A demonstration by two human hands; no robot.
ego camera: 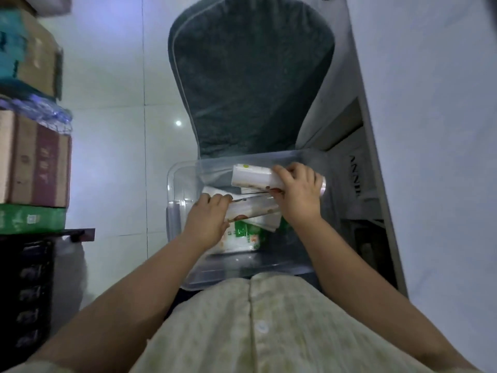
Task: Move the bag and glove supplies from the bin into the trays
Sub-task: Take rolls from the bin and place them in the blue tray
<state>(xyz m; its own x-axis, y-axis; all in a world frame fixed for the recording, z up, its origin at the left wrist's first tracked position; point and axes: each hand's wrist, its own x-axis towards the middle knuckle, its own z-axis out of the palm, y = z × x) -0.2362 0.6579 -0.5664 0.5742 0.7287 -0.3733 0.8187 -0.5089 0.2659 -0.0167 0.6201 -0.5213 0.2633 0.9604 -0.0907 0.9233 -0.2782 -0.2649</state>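
A clear plastic bin (177,184) rests on a chair seat in front of me. Both hands are inside it. My right hand (297,193) grips one end of a white roll of bags (252,177) held near the bin's far wall. My left hand (207,222) holds a second long white pack (251,210) lying across the middle of the bin. Under them lies a green and white packet (242,235) on the bin floor. No trays are in view.
A grey upholstered chair back (250,76) rises behind the bin. Stacked cardboard boxes (35,157) stand at the left over a dark crate (27,292). A white cabinet side (430,130) with open shelves runs along the right. Pale floor tiles lie between.
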